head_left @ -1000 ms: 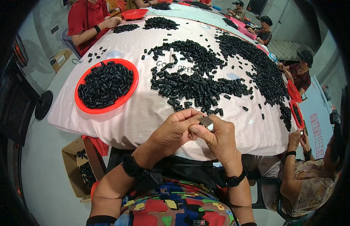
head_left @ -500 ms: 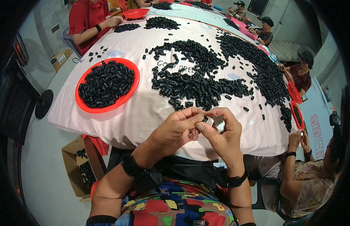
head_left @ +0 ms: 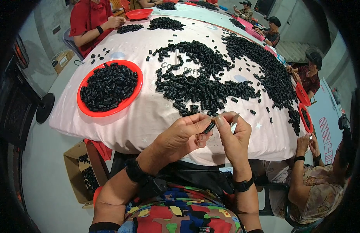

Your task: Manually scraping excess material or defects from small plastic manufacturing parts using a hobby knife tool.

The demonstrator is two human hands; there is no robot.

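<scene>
Between the thumb and fingers of my left hand [head_left: 183,132] is a small black plastic part [head_left: 210,127], tilted, with its near end toward my curled fingers. My right hand [head_left: 237,141] is closed close beside it, thumb and fingertips up against the part's far end. A thin, shiny metal blade [head_left: 234,123] sticks up from my right hand's grip, seen nearly edge-on. Just beyond my fingers, a loose heap of the same black parts [head_left: 201,87] lies on the pale pink cloth [head_left: 145,128]. A red basin [head_left: 139,87] full of these parts stands to the left.
A long heap of black parts [head_left: 271,70] runs along the table's right side. An open cardboard box [head_left: 69,167] with more parts sits on the floor at lower left. Co-workers sit around the table; one in a patterned shirt [head_left: 315,190] is close on my right.
The metal blade has turned in my right hand from lying flat to standing nearly edge-on. The black part in my left hand has tilted and shows more of its length.
</scene>
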